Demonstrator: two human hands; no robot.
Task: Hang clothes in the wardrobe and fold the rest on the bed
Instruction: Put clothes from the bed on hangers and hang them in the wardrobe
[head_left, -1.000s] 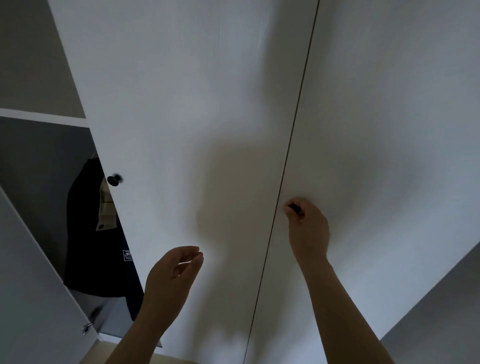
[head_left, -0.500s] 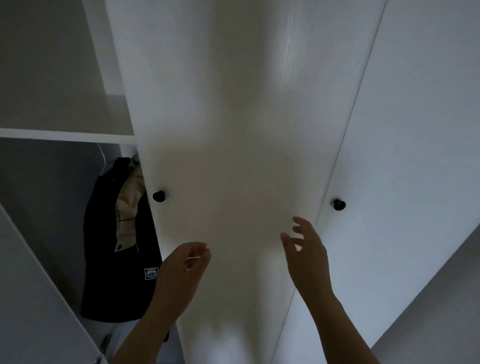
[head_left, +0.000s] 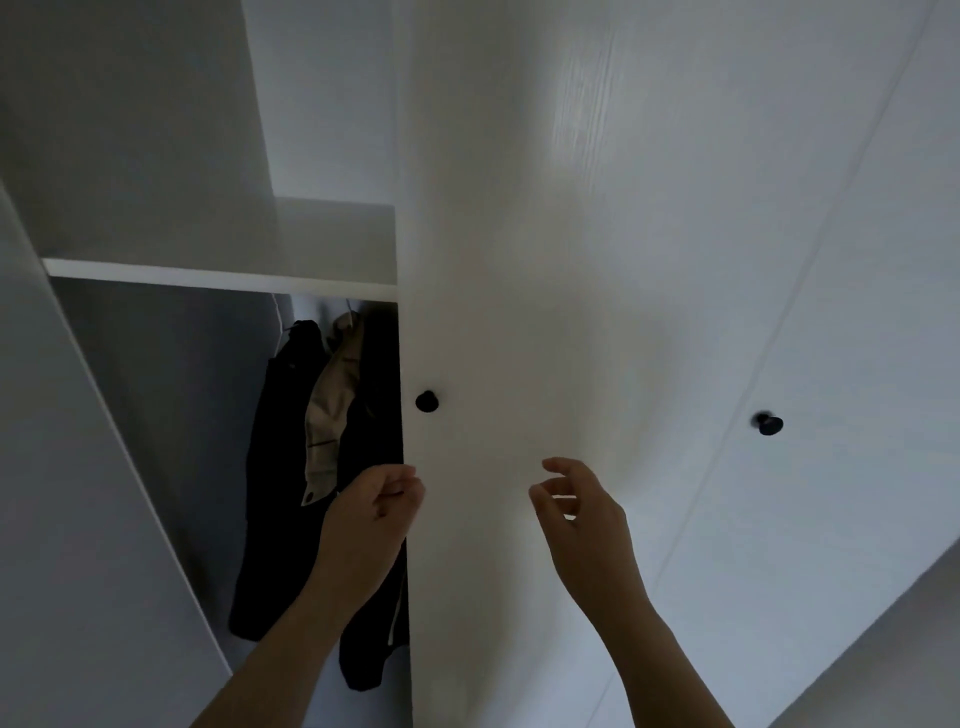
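Left hand (head_left: 374, 512) and right hand (head_left: 576, 514) hover loosely curled, empty, before the wardrobe door (head_left: 545, 312) — stiff, probably easy-swinging, best taken by its black knob (head_left: 426, 401).

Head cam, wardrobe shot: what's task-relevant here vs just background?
Job: dark hanging clothes; beige garment between them; white wardrobe door; its black round knob; left hand and right hand, both empty.
Background: white shelf above the clothes; second black knob on the right-hand door.
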